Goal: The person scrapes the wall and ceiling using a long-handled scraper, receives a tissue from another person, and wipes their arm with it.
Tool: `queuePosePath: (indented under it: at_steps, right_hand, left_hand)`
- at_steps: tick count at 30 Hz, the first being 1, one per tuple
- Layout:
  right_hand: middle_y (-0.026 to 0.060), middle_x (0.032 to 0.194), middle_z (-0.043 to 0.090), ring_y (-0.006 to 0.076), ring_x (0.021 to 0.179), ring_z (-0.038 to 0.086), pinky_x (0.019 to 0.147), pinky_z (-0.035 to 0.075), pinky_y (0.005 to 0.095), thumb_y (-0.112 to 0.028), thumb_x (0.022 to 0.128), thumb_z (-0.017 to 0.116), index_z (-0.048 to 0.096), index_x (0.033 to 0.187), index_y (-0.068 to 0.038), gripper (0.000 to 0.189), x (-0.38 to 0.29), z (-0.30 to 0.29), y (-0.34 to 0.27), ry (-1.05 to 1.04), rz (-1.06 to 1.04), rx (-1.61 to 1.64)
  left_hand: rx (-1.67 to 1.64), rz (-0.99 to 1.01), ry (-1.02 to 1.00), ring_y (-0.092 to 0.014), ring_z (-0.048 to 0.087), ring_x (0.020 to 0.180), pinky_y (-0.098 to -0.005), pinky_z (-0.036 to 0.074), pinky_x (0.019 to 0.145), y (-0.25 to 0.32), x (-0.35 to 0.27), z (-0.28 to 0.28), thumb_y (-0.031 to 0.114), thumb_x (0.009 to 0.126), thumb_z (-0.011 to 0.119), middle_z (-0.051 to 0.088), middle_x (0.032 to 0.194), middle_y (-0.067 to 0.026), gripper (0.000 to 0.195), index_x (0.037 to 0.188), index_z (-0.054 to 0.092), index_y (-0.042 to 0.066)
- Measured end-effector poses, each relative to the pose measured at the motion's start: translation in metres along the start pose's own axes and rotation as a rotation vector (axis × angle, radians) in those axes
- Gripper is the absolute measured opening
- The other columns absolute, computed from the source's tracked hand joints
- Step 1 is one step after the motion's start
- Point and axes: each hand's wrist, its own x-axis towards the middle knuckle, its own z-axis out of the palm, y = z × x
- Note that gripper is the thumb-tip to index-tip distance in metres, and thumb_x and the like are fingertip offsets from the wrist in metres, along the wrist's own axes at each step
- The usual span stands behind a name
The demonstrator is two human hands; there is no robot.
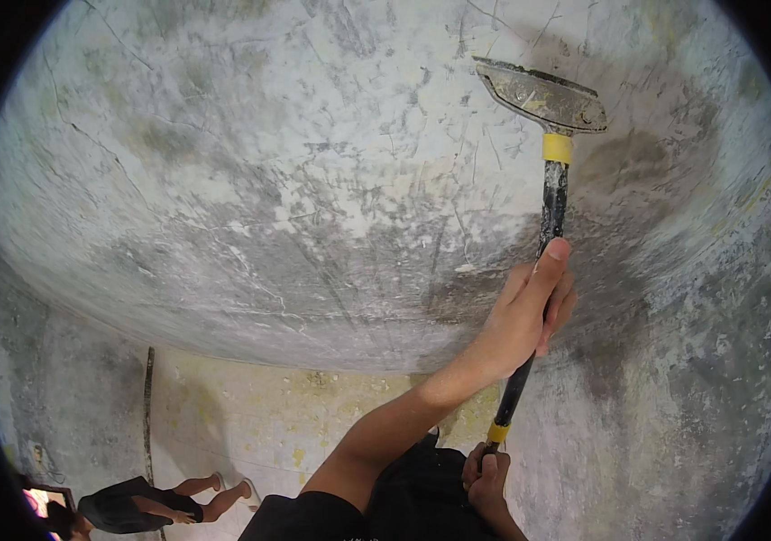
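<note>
A long-handled scraper [541, 101] with a wide metal head, yellow bands and a worn black handle reaches up to the right. Its blade edge is at or close to the mottled grey-white plaster wall [291, 169]; contact cannot be told. My left hand [534, 304] grips the middle of the handle, thumb pointing along it towards the head. Lower down, beside my black shirt, my right hand [488, 473] is closed round the handle's end, just below the lower yellow band. Cracks, dark patches and scrape marks cover the plaster.
Another person [135, 504] in dark clothes stands at the lower left, apart from my hands. The pale floor [257, 412] has yellowish stains and debris, and a dark narrow strip [149, 412] runs along it. A second stained wall [703, 406] rises at the right.
</note>
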Motion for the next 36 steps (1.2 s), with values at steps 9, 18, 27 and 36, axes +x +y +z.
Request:
queuePosePath:
  at_steps: [9,18,27,36]
  right_hand:
    - [-0.0008,0.046,0.036,0.0097,0.037,0.037,0.036,0.029,0.0254,-0.07,0.09,0.04,0.041,0.063,-0.007,0.068,0.0014,-0.0025,0.0044,0.064,0.023,-0.004]
    - [-0.0007,0.045,0.037,0.0096,0.037,0.037,0.037,0.028,0.0246,-0.07,0.09,0.04,0.041,0.06,-0.008,0.069,0.0047,-0.0038,0.0007,0.092,-0.033,-0.039]
    - [0.0,0.045,0.039,0.0098,0.037,0.038,0.036,0.029,0.0248,-0.072,0.089,0.04,0.041,0.06,-0.007,0.071,0.0047,-0.001,0.007,0.157,0.006,-0.023]
    - [-0.0001,0.044,0.038,0.0103,0.036,0.037,0.036,0.029,0.0251,-0.073,0.088,0.04,0.041,0.058,-0.008,0.072,0.0053,-0.0045,0.0028,0.192,0.035,-0.055]
  left_hand:
    - [-0.001,0.001,0.029,-0.007,0.029,0.034,-0.0218,0.022,0.036,0.0011,-0.001,0.0027,0.066,0.096,0.03,0.033,0.043,0.0026,0.067,0.054,0.034,0.014]
    - [0.017,0.003,-0.011,-0.006,0.029,0.035,-0.0221,0.022,0.036,0.0009,0.0013,0.0028,0.065,0.097,0.028,0.032,0.042,0.0027,0.068,0.053,0.033,0.014]
    - [0.028,0.017,0.003,-0.007,0.029,0.035,-0.0217,0.022,0.038,-0.0003,0.0004,0.0006,0.065,0.097,0.028,0.033,0.043,0.0021,0.067,0.054,0.034,0.014]
    - [0.015,0.022,0.002,-0.007,0.029,0.035,-0.0217,0.022,0.037,-0.0018,0.0032,0.0007,0.065,0.097,0.03,0.033,0.044,0.0024,0.067,0.054,0.034,0.014]
